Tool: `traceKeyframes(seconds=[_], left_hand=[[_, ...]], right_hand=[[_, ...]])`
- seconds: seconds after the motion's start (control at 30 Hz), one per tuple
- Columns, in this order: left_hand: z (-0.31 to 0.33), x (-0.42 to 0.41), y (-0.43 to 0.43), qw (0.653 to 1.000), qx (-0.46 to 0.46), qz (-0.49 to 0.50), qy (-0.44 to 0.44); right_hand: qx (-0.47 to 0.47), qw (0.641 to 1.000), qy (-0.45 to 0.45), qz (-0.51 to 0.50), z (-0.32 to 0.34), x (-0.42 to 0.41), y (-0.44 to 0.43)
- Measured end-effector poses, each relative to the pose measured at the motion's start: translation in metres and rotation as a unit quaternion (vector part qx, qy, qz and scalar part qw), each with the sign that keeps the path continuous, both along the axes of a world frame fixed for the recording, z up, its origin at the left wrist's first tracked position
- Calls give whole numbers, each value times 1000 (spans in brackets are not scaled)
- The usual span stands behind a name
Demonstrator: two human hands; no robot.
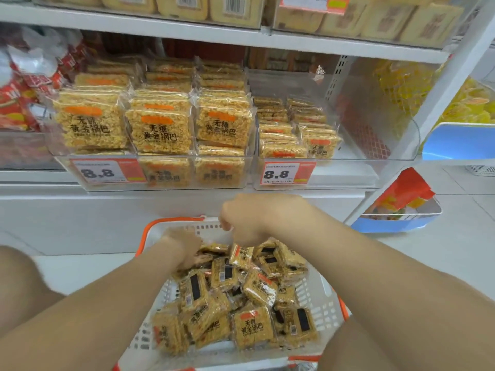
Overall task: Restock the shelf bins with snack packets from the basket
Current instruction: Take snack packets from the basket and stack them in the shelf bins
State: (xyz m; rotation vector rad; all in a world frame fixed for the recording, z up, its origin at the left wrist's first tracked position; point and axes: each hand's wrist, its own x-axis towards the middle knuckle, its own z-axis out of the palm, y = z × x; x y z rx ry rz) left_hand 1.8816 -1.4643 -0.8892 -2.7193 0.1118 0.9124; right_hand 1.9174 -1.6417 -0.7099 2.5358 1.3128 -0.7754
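Note:
A white basket with an orange rim [320, 295] sits low in front of me, piled with several golden snack packets [250, 326]. My left hand [183, 249] digs into the pile at the basket's far left, fingers curled down among the packets. Above the basket's far end, my right hand [250, 219] is curled, and an upright packet [241, 255] hangs just under its fingers. On the shelf, the left clear bin [249, 171] is packed full of the same packets. The right clear bin [375, 145] holds packets [292, 132] only on its left side.
Price tags reading 8.8 [97, 172] [277, 174] hang on the bin fronts. Red packets [24, 97] fill the bin further left, yellow packets [401, 84] the far right. A blue box [401, 212] stands on the floor at right. Another stocked shelf [187, 6] runs overhead.

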Motion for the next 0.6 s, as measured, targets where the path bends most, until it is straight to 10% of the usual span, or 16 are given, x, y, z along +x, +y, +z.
traceKeyframes(seconds=[0.6], left_hand=[[19,28,2,951,-273,121,-80]], right_hand=[[-30,999,-33,4,8,30,10]])
